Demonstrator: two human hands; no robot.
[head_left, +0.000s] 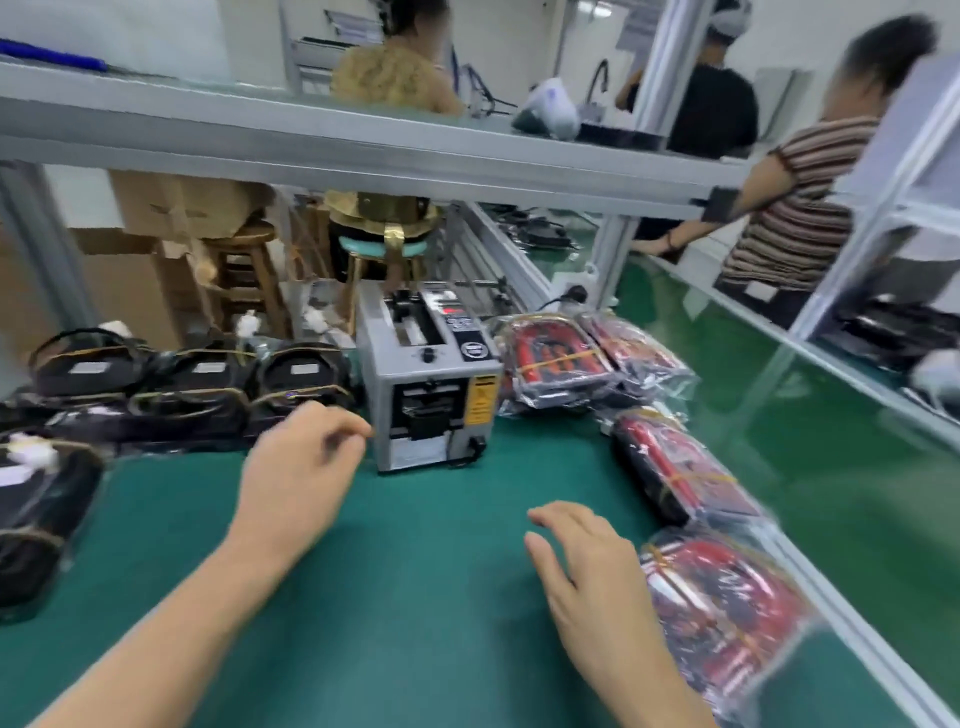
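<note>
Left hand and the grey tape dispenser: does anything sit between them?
Nothing visible does. The left hand is just left of the tape dispenser front, with only bare green mat in the gap. The black bagged bundles lie behind and left of the hand, the red bagged bundles to the dispenser's right.

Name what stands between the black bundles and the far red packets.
The grey tape dispenser, seen in the head view; the left hand is near its front.

Bright even light; motion blur throughout; wide-angle edge distortion.
</note>
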